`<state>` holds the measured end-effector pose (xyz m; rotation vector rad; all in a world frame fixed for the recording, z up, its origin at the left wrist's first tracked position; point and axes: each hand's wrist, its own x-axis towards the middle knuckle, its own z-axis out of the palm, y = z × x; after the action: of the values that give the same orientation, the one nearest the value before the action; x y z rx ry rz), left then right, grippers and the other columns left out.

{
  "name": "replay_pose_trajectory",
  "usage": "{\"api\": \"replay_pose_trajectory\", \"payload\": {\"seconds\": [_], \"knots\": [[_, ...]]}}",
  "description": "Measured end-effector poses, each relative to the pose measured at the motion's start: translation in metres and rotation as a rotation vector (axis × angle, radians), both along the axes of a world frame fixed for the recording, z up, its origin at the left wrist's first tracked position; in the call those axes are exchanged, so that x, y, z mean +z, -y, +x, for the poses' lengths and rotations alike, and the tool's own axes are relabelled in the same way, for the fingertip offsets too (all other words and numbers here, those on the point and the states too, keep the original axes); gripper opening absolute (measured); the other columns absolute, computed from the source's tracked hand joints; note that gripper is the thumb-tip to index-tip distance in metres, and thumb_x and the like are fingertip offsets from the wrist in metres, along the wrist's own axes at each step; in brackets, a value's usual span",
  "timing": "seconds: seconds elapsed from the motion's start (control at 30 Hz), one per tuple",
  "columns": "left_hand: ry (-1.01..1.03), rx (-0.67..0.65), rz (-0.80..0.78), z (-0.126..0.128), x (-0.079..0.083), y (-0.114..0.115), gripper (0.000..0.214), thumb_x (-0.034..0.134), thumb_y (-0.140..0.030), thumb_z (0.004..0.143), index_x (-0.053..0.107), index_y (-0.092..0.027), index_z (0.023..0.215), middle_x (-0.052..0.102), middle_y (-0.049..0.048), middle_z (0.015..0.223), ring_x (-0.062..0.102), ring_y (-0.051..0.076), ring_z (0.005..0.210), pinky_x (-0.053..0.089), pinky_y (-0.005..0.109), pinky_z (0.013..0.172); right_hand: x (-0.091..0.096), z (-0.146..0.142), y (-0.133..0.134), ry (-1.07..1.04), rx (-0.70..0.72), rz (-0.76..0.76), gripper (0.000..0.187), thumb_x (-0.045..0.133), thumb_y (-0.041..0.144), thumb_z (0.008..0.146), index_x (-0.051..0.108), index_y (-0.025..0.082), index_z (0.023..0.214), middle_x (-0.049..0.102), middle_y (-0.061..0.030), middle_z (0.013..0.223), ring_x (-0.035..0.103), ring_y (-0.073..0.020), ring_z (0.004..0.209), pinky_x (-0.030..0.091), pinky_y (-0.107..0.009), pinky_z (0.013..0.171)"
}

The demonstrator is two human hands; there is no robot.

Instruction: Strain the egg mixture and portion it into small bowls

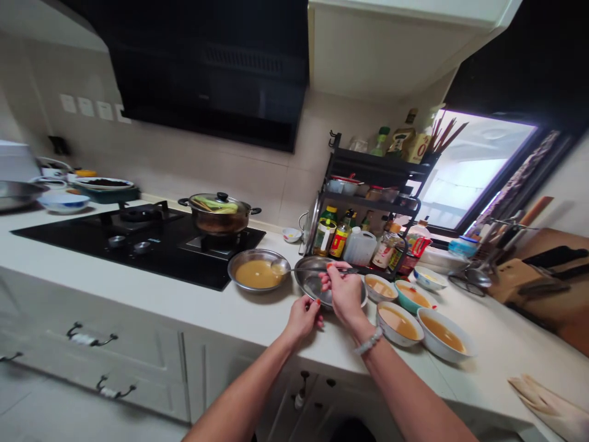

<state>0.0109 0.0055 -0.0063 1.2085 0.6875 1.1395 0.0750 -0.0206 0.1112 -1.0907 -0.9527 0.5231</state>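
White countertop [202, 288] under all the cookware. Clock centre: wide shallow stainless bowl [311, 283], bare metal showing inside. 12 = beige wall [264, 175].

Black glass gas stove [161, 255] at 9–10.

Black metal tiered rack [363, 164] at 1, loaded with bottles and jars.

Stainless pot with black handles and clear glass lid [221, 226] at 10, on the stove; pale green food shows through the lid.

Round stainless bowl of tan liquid [255, 289] at 9, just beside the centre bowl.

Large white ceramic bowl [430, 341] at 4, tan liquid in it. Likewise filled: patterned white ceramic bowl [389, 333] at 4, closer in; mint-green ceramic bowl [407, 304] at 3; small white ceramic bowl [372, 294] at 3, nearest the centre bowl.

Right hand [343, 291]: over centre bowl's right half, thumb and fingers pinching the handle of a long metal ladle with round head [280, 266]. Ladle lies crosswise, head at 9, over the tan-liquid bowl's right edge; can't tell if it's dipped.

Left hand [304, 317]: at 7, by the near rim, thumb at the edge, fingers curled. Can't tell if they grip it.
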Motion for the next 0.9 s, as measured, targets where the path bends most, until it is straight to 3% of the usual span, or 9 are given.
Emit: {"api": "replay_pose_trajectory", "payload": {"seconds": [0.2, 0.3, 0.37, 0.5, 0.63, 0.9], "knots": [[-0.139, 0.07, 0.264, -0.006, -0.002, 0.004, 0.012, 0.056, -0.027, 0.072, 0.059, -0.017, 0.066, 0.064, 0.004, 0.06, 0.055, 0.015, 0.052, 0.039, 0.024, 0.048, -0.026, -0.029, -0.012, 0.291, 0.113, -0.041, 0.025, 0.056, 0.04, 0.078, 0.06, 0.017, 0.085, 0.06, 0.0006, 0.055, 0.055, -0.0128, 0.041, 0.045, -0.021, 0.037], [-0.227, 0.12, 0.375, -0.023, -0.001, 0.013, 0.016, 0.051, -0.022, 0.074, 0.059, -0.018, 0.061, 0.063, 0.005, 0.059, 0.055, 0.016, 0.054, 0.037, 0.025, 0.05, -0.038, -0.034, -0.012, 0.401, 0.182, -0.031, 0.024, 0.053, 0.039, 0.08, 0.061, 0.018, 0.088, 0.061, 0.0, 0.061, 0.057, -0.0127, 0.045, 0.047, -0.021, 0.039], [-0.264, 0.237, 0.435, -0.043, -0.002, 0.018, 0.018, 0.05, -0.023, 0.076, 0.058, -0.019, 0.061, 0.064, 0.0053, 0.062, 0.056, 0.016, 0.059, 0.039, 0.025, 0.056, -0.043, -0.034, -0.014, 0.421, 0.214, -0.039, 0.025, 0.053, 0.039, 0.081, 0.061, 0.018, 0.088, 0.061, 0.0001, 0.062, 0.057, -0.0123, 0.045, 0.047, -0.021, 0.039], [-0.319, 0.468, 0.265, -0.094, -0.003, 0.014, 0.026, 0.048, -0.036, 0.082, 0.051, -0.021, 0.061, 0.055, -0.0016, 0.047, 0.05, 0.013, 0.045, 0.037, 0.023, 0.05, -0.046, -0.029, -0.023, 0.26, 0.19, -0.09, 0.028, 0.056, 0.044, 0.077, 0.06, 0.017, 0.084, 0.059, 0.0021, 0.053, 0.055, -0.0122, 0.038, 0.046, -0.022, 0.037], [-0.241, 0.598, 0.09, -0.131, -0.001, -0.006, 0.032, 0.045, -0.048, 0.084, 0.05, -0.021, 0.068, 0.056, -0.003, 0.05, 0.053, 0.013, 0.042, 0.041, 0.024, 0.045, -0.043, -0.024, -0.032, 0.034, 0.093, -0.104, 0.026, 0.063, 0.042, 0.07, 0.057, 0.017, 0.077, 0.058, 0.0026, 0.046, 0.056, -0.0137, 0.038, 0.043, -0.021, 0.036], [-0.017, 0.708, -0.096, -0.139, 0.003, -0.039, 0.033, 0.051, -0.049, 0.08, 0.05, -0.019, 0.066, 0.056, -0.0028, 0.051, 0.05, 0.01, 0.038, 0.041, 0.022, 0.04, -0.025, -0.021, -0.026, -0.147, 0.075, -0.029, 0.025, 0.067, 0.034, 0.065, 0.054, 0.017, 0.078, 0.061, 0.0017, 0.046, 0.056, -0.0129, 0.039, 0.041, -0.019, 0.034]]}}
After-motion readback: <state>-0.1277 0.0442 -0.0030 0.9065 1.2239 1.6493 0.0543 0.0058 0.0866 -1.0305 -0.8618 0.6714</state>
